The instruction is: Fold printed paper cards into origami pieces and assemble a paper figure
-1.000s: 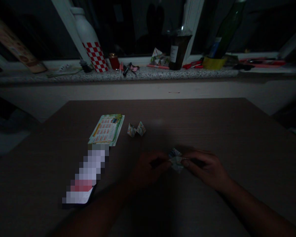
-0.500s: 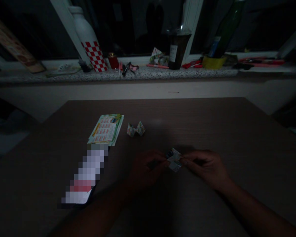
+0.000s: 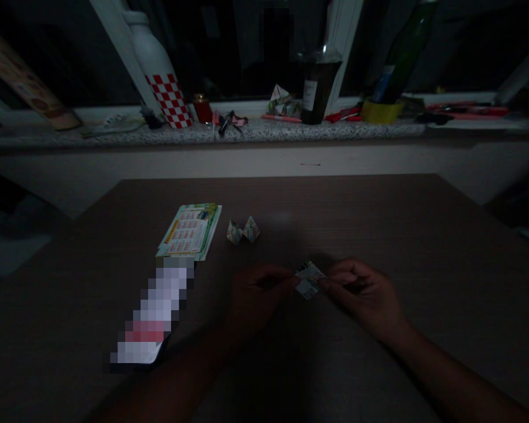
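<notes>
A small folded paper piece (image 3: 308,285), pale with printed marks, is held between my two hands above the table. My left hand (image 3: 260,298) pinches its left corner between thumb and fingers. At the opposite corner, my right hand (image 3: 368,296) has its thumb and fingertips closed on the paper. Beyond my left hand, a folded paper figure (image 3: 243,231) with two peaked parts stands on the table. The light is dim, so the fine folds of the held paper cannot be made out.
On the left lie a stack of printed sheets (image 3: 187,232) and, nearer, a phone (image 3: 154,314) with a blurred screen. Behind the wooden table (image 3: 379,205), a stone sill (image 3: 264,134) carries a checkered bottle (image 3: 167,88), a dark cup (image 3: 318,88) and a green bottle (image 3: 408,50).
The held paper has shifted slightly left and looks flatter, turned a little. My right hand has risen slightly, its fingers lifting at the corner. The other things stay put.
</notes>
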Demonstrator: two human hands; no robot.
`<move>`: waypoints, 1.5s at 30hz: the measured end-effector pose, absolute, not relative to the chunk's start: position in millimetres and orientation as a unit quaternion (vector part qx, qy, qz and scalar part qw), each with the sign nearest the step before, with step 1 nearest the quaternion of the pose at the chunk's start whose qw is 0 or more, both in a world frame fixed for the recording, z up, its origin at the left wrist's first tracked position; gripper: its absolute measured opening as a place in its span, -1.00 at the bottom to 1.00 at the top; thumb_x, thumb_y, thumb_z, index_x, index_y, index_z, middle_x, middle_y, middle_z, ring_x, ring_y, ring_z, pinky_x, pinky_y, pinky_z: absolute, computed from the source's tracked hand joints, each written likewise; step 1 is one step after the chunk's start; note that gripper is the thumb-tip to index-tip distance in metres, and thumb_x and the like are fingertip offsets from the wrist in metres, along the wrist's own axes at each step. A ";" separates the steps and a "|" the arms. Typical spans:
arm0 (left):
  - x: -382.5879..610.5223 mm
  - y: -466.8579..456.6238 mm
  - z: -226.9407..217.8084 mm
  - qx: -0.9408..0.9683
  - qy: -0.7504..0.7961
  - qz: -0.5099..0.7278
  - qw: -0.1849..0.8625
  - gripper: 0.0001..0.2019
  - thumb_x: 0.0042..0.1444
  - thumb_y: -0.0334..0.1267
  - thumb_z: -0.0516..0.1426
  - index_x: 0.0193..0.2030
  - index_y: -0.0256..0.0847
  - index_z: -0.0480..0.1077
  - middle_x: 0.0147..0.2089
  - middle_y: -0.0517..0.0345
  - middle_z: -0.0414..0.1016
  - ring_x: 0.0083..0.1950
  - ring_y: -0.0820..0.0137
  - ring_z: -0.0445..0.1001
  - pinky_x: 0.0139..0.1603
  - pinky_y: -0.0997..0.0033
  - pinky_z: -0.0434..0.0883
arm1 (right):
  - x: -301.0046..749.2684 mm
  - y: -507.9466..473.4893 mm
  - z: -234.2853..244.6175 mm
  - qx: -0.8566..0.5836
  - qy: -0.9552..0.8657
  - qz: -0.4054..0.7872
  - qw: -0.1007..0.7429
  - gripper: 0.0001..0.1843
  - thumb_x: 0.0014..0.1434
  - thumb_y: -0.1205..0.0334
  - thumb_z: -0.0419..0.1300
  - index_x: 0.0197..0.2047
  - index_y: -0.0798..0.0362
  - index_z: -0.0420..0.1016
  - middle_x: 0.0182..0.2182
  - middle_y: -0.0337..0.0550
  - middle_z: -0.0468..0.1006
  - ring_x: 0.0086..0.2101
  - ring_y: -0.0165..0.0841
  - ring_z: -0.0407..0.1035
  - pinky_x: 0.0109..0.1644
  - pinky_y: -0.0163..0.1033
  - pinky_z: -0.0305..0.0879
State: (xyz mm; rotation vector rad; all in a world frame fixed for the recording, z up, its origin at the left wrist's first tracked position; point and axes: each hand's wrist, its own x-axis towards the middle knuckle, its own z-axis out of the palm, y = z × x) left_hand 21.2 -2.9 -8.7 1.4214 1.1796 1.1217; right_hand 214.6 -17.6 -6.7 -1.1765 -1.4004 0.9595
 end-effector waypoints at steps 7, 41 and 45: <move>21.4 0.8 -10.9 0.541 0.438 0.418 0.583 -0.72 -0.07 -0.23 0.30 -0.18 -0.23 0.51 -0.26 0.09 0.57 -0.24 0.35 0.51 -0.22 0.40 0.43 | 219.0 -18.1 -9.2 -0.456 -0.640 0.389 0.481 -0.88 0.06 0.28 0.30 -0.27 0.00 0.52 -0.41 -0.19 0.67 -0.42 -0.33 0.57 -0.33 -0.29 0.53; 22.6 -3.3 -9.8 0.677 0.413 0.387 0.471 -0.89 0.09 -0.27 0.20 -0.35 -0.26 0.52 -0.41 0.18 0.49 -0.38 0.45 0.42 -0.35 0.53 0.31 | 214.7 -17.3 -13.0 -0.457 -0.668 0.381 0.446 -0.92 0.06 0.26 0.27 -0.38 0.08 0.56 -0.50 -0.14 0.63 -0.51 -0.37 0.49 -0.47 -0.36 0.41; 21.7 -2.5 -8.8 0.683 0.397 0.375 0.486 -0.87 0.12 -0.26 0.18 -0.34 -0.26 0.53 -0.40 0.17 0.50 -0.37 0.45 0.43 -0.35 0.52 0.31 | 216.5 -18.8 -11.7 -0.453 -0.684 0.353 0.450 -0.93 0.07 0.27 0.25 -0.41 0.08 0.54 -0.55 -0.17 0.59 -0.56 -0.41 0.44 -0.51 -0.38 0.36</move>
